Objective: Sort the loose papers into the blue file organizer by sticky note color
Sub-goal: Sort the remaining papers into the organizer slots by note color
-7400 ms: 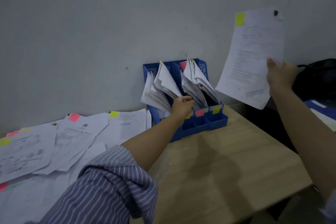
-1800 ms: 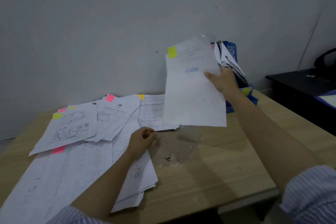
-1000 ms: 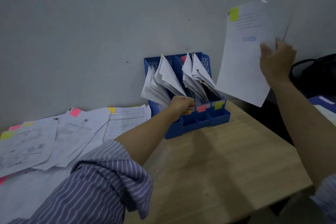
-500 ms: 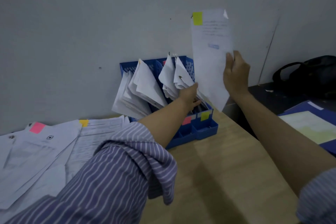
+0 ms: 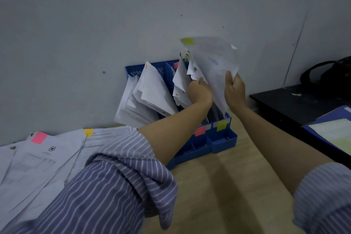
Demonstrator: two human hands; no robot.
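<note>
Feeding sheet with yellow-green sticky note down toward rightmost slot of blue file organizer, above matching yellow-green label. Right hand closed on sheet's lower right edge, thumb in front. Left hand curled around filed papers of neighbouring slot, drawing them leftward to widen gap. Sheet light, thin, limp; likely to buckle if pushed from top, so best held low near leading edge and guided, not forced. Paper edges prone to snagging on dividers. Remaining loose papers spread on surface, left of organizer
</note>
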